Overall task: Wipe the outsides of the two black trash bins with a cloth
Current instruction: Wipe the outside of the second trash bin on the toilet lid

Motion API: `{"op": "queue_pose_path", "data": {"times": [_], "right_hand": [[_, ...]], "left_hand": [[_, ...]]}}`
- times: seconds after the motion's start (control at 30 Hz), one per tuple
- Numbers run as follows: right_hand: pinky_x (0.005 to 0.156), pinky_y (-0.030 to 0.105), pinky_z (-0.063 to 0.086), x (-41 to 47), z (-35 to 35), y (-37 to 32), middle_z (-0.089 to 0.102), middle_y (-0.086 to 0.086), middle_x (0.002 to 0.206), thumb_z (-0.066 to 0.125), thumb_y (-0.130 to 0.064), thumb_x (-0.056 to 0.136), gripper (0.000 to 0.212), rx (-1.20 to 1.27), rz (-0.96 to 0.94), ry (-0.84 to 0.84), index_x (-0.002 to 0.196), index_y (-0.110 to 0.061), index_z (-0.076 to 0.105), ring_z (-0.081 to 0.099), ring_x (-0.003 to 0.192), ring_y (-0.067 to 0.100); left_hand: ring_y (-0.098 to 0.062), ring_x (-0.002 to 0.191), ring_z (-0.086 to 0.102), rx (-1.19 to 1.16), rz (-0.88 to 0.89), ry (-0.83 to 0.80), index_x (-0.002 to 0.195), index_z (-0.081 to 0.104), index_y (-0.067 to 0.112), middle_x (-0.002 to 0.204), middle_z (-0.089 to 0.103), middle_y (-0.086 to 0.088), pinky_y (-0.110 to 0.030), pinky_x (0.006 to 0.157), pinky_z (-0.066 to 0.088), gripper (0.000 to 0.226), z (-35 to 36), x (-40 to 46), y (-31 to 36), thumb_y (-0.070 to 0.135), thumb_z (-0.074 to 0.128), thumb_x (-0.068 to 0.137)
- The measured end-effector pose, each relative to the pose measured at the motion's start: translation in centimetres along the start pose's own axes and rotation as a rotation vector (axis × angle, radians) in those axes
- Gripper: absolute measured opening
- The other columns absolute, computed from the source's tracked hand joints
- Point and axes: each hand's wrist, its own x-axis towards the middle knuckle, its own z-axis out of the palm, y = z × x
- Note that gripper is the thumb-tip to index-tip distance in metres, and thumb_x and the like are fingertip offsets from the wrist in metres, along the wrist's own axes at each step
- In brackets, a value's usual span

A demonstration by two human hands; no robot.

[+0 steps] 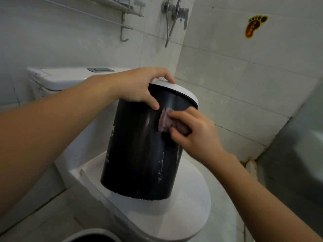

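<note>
A black trash bin with a white rim stands on the closed toilet lid, tilted a little to the right. My left hand grips its rim from above, thumb down on the black wall. My right hand holds a bunched pinkish cloth and presses it against the bin's upper right side. White streaks run down the wall below the cloth. The rim of a second black bin shows at the bottom edge, mostly cut off.
The white toilet lid carries the bin, with the cistern behind it. Tiled walls close in at the back and right. A shower valve with hose and a wire shelf hang above. A grey panel stands at the right.
</note>
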Motion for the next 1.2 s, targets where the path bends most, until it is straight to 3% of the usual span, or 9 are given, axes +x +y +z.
{"op": "queue_pose_path", "data": {"times": [0.2, 0.33, 0.43, 0.67, 0.8, 0.97, 1.2], "right_hand": [[0.056, 0.036, 0.052, -3.1, 0.4, 0.0, 0.059, -0.001, 0.093, 0.061, -0.032, 0.087, 0.034, 0.015, -0.127, -0.096, 0.118, -0.021, 0.071, 0.057, 0.073, 0.016], [0.056, 0.036, 0.052, -0.6, -0.2, 0.2, 0.059, -0.002, 0.093, 0.055, -0.037, 0.087, 0.037, -0.028, 0.035, 0.023, 0.118, -0.023, 0.07, 0.058, 0.071, 0.019], [0.059, 0.037, 0.052, 0.1, -0.2, 0.2, 0.059, -0.003, 0.094, 0.053, -0.041, 0.087, 0.04, -0.018, 0.096, 0.023, 0.119, -0.024, 0.069, 0.057, 0.074, 0.018], [0.056, 0.035, 0.051, -3.8, 0.3, -0.6, 0.057, -0.002, 0.094, 0.057, -0.034, 0.088, 0.035, 0.026, -0.114, -0.174, 0.119, -0.022, 0.069, 0.056, 0.073, 0.016], [0.057, 0.035, 0.051, -2.5, 0.1, 0.0, 0.06, -0.002, 0.095, 0.056, -0.034, 0.088, 0.035, -0.022, -0.028, -0.056, 0.12, -0.024, 0.069, 0.058, 0.075, 0.017], [0.06, 0.034, 0.052, -1.0, -0.1, 0.0, 0.06, -0.004, 0.096, 0.055, -0.039, 0.087, 0.04, -0.013, 0.099, 0.025, 0.121, -0.024, 0.069, 0.057, 0.076, 0.014], [0.058, 0.037, 0.053, -4.4, 0.7, -1.1, 0.059, -0.001, 0.094, 0.06, -0.032, 0.088, 0.035, 0.081, -0.118, -0.162, 0.119, -0.021, 0.07, 0.058, 0.074, 0.017]], "left_hand": [[-0.002, 0.094, 0.054, 0.024, -0.017, -0.009, 0.121, 0.049, 0.05, 0.105, 0.054, 0.02, -0.023, 0.07, 0.042, 0.069, -0.1, 0.0, -0.1, 0.02, 0.087, 0.072], [-0.014, 0.098, 0.055, 0.054, -0.017, -0.005, 0.123, 0.048, 0.049, 0.11, 0.055, 0.012, -0.025, 0.071, 0.041, 0.069, -0.1, 0.2, 0.1, 0.02, 0.086, 0.073], [-0.017, 0.101, 0.055, 0.074, -0.021, -0.007, 0.124, 0.047, 0.049, 0.116, 0.056, 0.008, -0.029, 0.074, 0.041, 0.069, -0.1, 0.2, 0.1, 0.021, 0.086, 0.074], [-0.018, 0.102, 0.057, 0.049, -0.021, -0.002, 0.124, 0.047, 0.05, 0.112, 0.057, 0.009, -0.032, 0.08, 0.043, 0.07, 0.1, 0.0, -0.4, 0.02, 0.085, 0.074], [-0.018, 0.103, 0.058, 0.041, -0.013, -0.001, 0.125, 0.047, 0.049, 0.113, 0.058, 0.007, -0.034, 0.085, 0.047, 0.069, 0.3, 0.0, -0.3, 0.019, 0.084, 0.075], [-0.012, 0.099, 0.057, 0.022, -0.006, -0.014, 0.123, 0.046, 0.052, 0.114, 0.058, 0.009, -0.029, 0.075, 0.045, 0.069, 0.2, 0.0, -0.2, 0.017, 0.083, 0.076], [-0.007, 0.094, 0.059, -0.044, -0.02, -0.003, 0.119, 0.048, 0.052, 0.104, 0.058, 0.017, -0.028, 0.074, 0.048, 0.069, 0.1, -0.4, -0.6, 0.012, 0.083, 0.074]]}}
